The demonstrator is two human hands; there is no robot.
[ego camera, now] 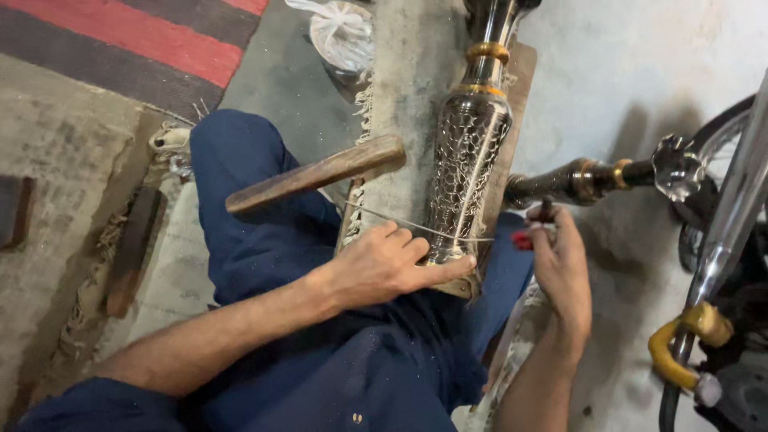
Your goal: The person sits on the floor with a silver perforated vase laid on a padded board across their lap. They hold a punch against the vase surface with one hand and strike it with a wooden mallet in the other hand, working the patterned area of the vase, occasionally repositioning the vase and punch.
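The engraved metal vase lay lengthwise on a narrow wooden board that ran from the person's lap away toward the far edge of the scene, its base nearest the body and its gold-banded neck pointing far. Bare concrete floor lay open to the right of the board, closed in further right by a dark lathe-turned metal piece and chrome bicycle parts. To the left, a wooden mallet rested on the blue-trousered knee, just beside the board's left edge. The left hand reached in from the near left, palm down, fingers stretched flat against the vase's base, with a thin wire running over its knuckles and across the vase. The right hand came up from the near right, wrist bent, fingers closed round a small red-handled tool just right of the board
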